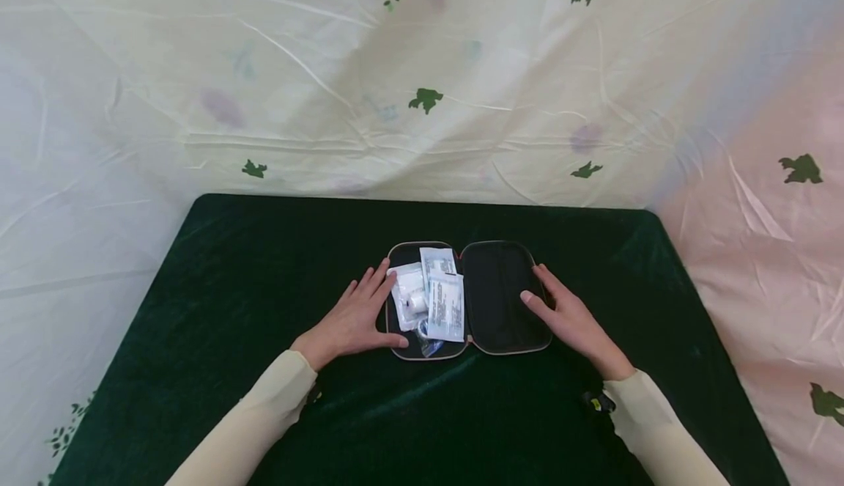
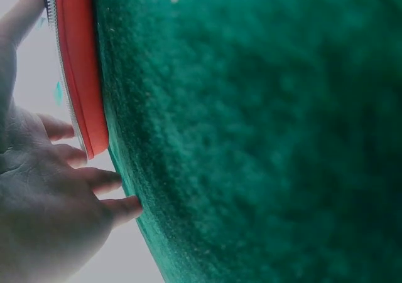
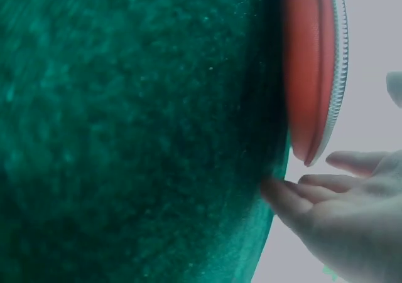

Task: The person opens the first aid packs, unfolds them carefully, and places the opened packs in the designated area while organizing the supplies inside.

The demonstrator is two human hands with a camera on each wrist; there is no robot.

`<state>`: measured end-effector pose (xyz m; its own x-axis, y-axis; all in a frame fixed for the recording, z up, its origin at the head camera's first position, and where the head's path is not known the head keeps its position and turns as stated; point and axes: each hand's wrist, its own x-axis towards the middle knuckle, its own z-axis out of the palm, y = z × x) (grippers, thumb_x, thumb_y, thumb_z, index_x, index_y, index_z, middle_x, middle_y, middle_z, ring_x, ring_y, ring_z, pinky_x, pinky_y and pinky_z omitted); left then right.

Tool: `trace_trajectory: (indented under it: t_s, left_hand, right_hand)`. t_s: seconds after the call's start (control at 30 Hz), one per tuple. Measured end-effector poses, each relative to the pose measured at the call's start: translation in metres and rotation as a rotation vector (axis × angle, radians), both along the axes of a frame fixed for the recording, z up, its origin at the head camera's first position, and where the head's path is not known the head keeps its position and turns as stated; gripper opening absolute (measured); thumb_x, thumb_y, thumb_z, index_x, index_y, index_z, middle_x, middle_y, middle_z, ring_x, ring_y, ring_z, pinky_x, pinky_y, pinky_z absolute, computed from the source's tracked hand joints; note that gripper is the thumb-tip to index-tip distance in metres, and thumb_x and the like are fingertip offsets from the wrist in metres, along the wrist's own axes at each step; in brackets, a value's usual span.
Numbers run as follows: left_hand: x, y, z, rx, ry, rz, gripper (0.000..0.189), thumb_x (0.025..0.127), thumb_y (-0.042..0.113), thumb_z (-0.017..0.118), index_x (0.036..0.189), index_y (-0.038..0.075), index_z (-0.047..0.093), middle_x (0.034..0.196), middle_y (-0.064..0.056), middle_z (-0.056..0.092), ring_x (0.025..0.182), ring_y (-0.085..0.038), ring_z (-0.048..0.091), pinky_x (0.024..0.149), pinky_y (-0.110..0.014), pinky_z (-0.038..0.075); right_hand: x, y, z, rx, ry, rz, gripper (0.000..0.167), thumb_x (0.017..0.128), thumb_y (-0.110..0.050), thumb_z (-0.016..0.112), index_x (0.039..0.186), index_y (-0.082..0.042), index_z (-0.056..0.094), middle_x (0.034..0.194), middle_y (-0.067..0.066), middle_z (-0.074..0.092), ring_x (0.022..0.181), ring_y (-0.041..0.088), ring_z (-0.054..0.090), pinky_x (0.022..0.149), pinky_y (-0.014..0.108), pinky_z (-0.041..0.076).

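Note:
A zippered case lies unfolded flat, its filled half (image 1: 398,350) on the left and its dark inner lid (image 1: 497,295) on the right. Both wrist views show its red outer shell (image 2: 81,69) and silver zipper (image 3: 339,63). In the left half are printed white packets (image 1: 446,308), a clear packet with white contents (image 1: 407,295) and a small blue item (image 1: 430,347), partly covered. My left hand (image 1: 349,325) rests at the left edge, fingers spread and thumb over the near rim. My right hand (image 1: 576,325) is at the lid's right edge, its thumb above the lid.
Dark green velvety cloth (image 1: 264,273) covers the table under the case. Pale fabric walls (image 1: 461,46) with green leaf prints stand behind the table and on both sides. Something dark with yellow sits at the right wrist (image 1: 598,401).

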<state>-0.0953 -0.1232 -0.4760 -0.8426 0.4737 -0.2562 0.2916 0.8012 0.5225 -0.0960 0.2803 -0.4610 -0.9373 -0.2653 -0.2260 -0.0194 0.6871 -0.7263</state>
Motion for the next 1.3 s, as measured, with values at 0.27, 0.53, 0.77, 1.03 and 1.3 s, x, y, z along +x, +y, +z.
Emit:
trace_trajectory:
  t_s: [0.27,0.53,0.77,1.03,1.3]
  left_hand:
    - [0.000,0.000,0.001,0.013,0.001,0.005,0.118,0.081,0.073,0.073,0.168,0.018,0.015,0.174,-0.003,-0.009,0.159,-0.036,0.002,0.124,-0.061,0.010]
    - [0.001,0.000,0.002,0.022,-0.012,0.014,0.117,0.082,0.074,0.072,0.168,0.018,0.016,0.174,-0.002,-0.009,0.159,-0.034,0.001,0.125,-0.059,0.009]
    - [0.003,0.002,0.003,0.048,0.000,0.036,0.111,0.085,0.072,0.070,0.167,0.018,0.019,0.175,-0.002,-0.006,0.159,-0.033,0.000,0.125,-0.060,0.009]
    - [0.008,0.009,0.008,0.090,0.058,0.043,0.105,0.088,0.074,0.064,0.167,0.019,0.022,0.175,0.001,-0.001,0.160,-0.029,0.002,0.124,-0.062,0.009]
    - [0.009,0.024,0.014,0.105,0.122,-0.018,0.097,0.093,0.074,0.057,0.167,0.022,0.023,0.174,0.005,0.000,0.160,-0.025,0.000,0.125,-0.060,0.008]
  right_hand:
    - [0.010,-0.012,0.005,0.033,0.127,-0.038,0.077,0.107,-0.049,0.052,0.163,-0.004,0.026,0.171,0.020,0.017,0.154,0.044,0.021,0.119,0.067,0.022]
    - [0.017,-0.029,0.007,-0.003,0.188,-0.076,0.073,0.107,-0.046,0.054,0.163,-0.005,0.029,0.169,0.017,0.025,0.153,0.041,0.027,0.120,0.064,0.024]
    - [0.020,-0.042,0.007,-0.034,0.223,-0.087,0.069,0.107,-0.043,0.056,0.162,-0.007,0.034,0.168,0.016,0.030,0.153,0.040,0.029,0.120,0.063,0.025]
    - [0.021,-0.058,0.008,-0.077,0.191,-0.068,0.070,0.106,-0.047,0.056,0.161,-0.008,0.036,0.165,0.018,0.034,0.151,0.041,0.033,0.119,0.063,0.028]
    - [0.019,-0.072,0.009,-0.101,0.158,-0.036,0.072,0.103,-0.052,0.058,0.158,-0.009,0.041,0.162,0.016,0.040,0.145,0.039,0.043,0.113,0.062,0.039]
